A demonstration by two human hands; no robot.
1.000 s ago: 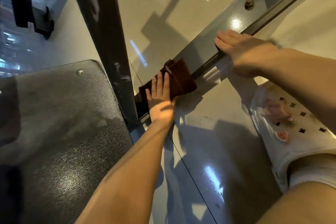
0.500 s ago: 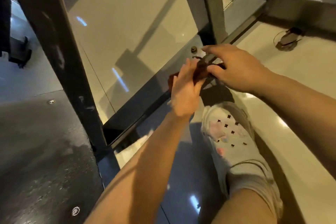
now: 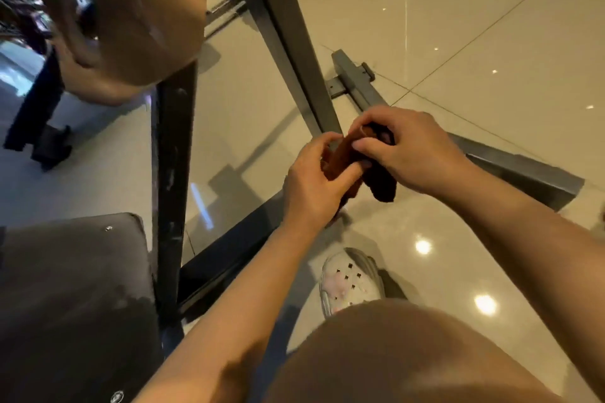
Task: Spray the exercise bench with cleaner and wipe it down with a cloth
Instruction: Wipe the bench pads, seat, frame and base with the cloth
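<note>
Pinching the brown cloth (image 3: 343, 157) between them, left hand (image 3: 314, 186) and right hand (image 3: 412, 154) both grasp it.

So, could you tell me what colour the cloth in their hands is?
The cloth is reddish-brown; the head view shows it.

Left hand (image 3: 314, 186): forearm reaching up from lower left, fingers curled, pinching the near end of the cloth (image 3: 340, 157). Right hand (image 3: 409, 150): forearm entering from the right edge, back of hand up, fingers and thumb curled over the cloth's far end. Hands close together, fingertips nearly touching. One bare knee at bottom centre.
</note>
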